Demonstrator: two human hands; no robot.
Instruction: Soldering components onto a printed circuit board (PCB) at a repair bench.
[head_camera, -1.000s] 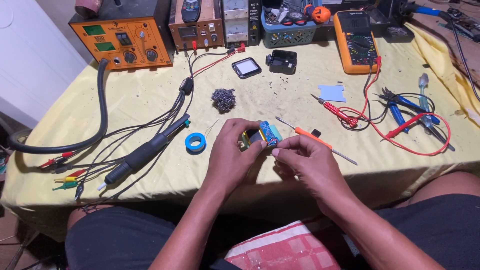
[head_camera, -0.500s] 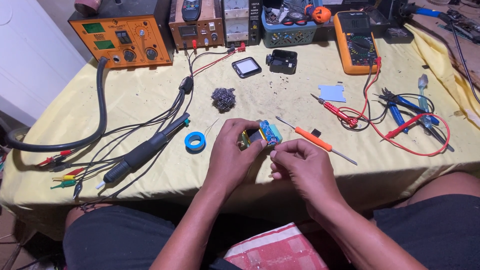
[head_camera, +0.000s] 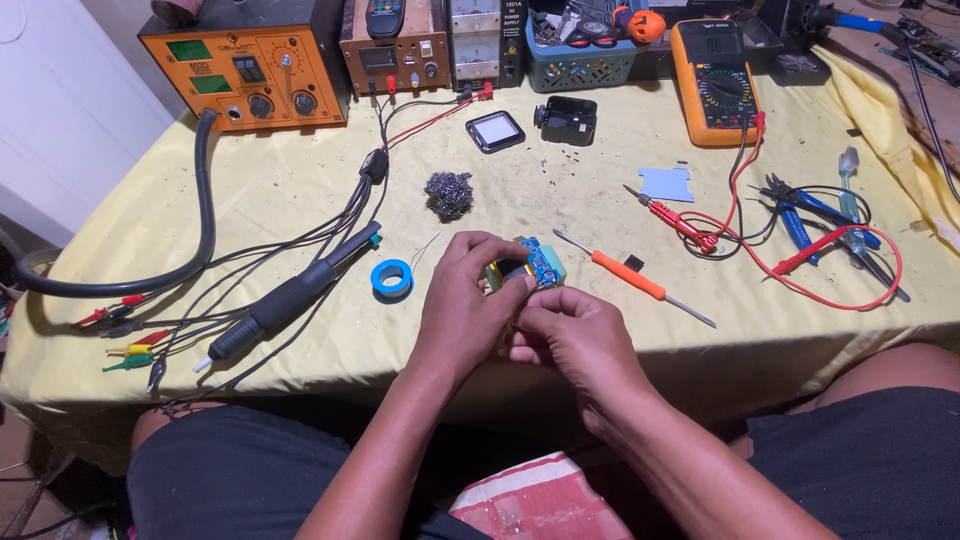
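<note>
Pinching blue circuit board (head_camera: 540, 262) between both hands' fingers (head_camera: 500, 247).

A small blue circuit board (head_camera: 538, 262), tilted, held above the table's near edge; its underside seems yellowish.

Since a second ago the right hand (head_camera: 570, 335) has drawn in slightly under the small blue circuit board (head_camera: 535, 265), closer against the left hand (head_camera: 465, 300) gripping it
</note>
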